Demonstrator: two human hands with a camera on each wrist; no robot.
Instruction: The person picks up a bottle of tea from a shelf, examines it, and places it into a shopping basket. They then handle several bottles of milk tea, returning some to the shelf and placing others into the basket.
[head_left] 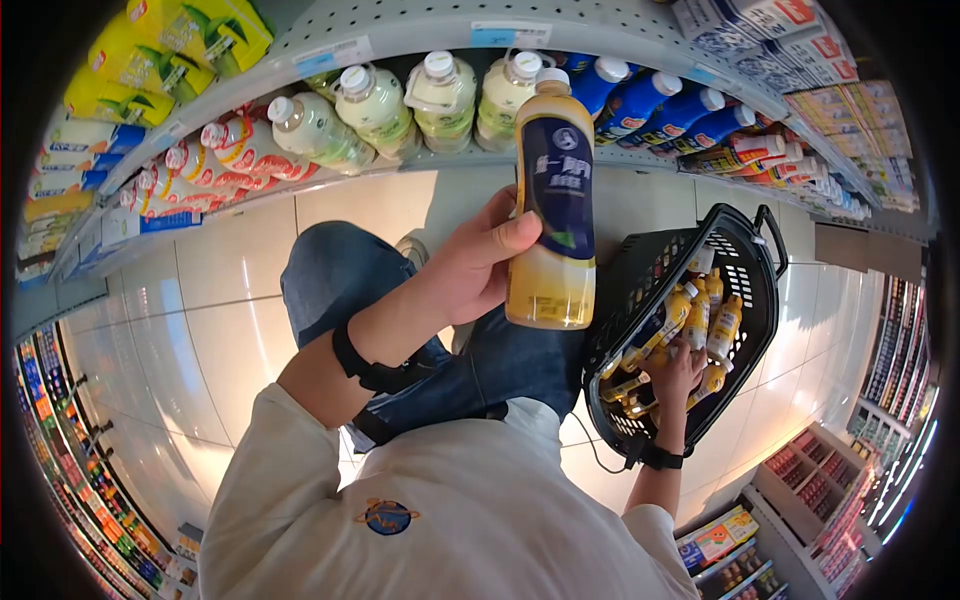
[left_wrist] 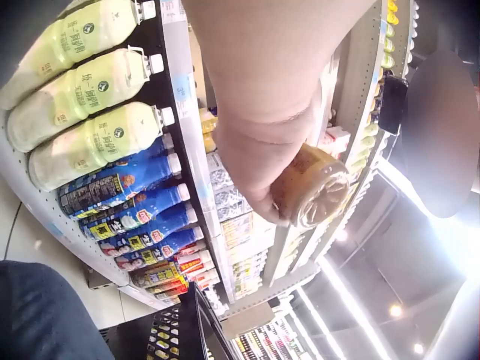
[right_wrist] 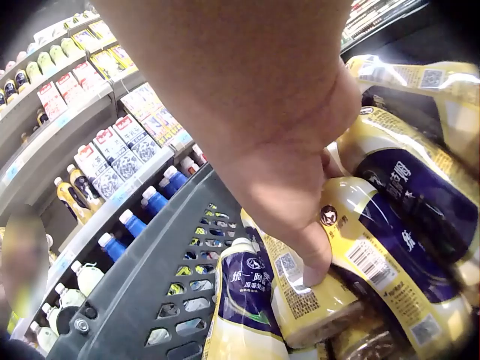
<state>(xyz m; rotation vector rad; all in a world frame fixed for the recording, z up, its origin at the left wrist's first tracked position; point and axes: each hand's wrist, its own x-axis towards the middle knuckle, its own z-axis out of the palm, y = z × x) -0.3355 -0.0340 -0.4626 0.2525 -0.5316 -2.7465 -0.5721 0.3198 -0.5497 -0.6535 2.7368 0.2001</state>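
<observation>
My left hand (head_left: pixel 482 250) grips a yellow bottle (head_left: pixel 555 290) with a dark blue label and white cap, held upright before the shelf. In the left wrist view the fingers of the left hand (left_wrist: pixel 262 161) wrap the bottle (left_wrist: pixel 311 187), its base facing the camera. My right hand (head_left: pixel 675 375) reaches into a dark basket (head_left: pixel 640 262) of similar yellow bottles (head_left: pixel 725 325). In the right wrist view the right hand (right_wrist: pixel 281 187) has its thumb on a lying bottle (right_wrist: pixel 307 300); its other fingers are mostly hidden, so its hold is unclear.
Large pale green bottles (head_left: pixel 440 105) and blue bottles (head_left: pixel 640 105) line the lower shelf (head_left: pixel 400 30) in front. The basket's raised handle (head_left: pixel 772 240) is at its far end. My bent knee (head_left: pixel 335 265) is left of the basket, above the tiled floor (head_left: pixel 235 350).
</observation>
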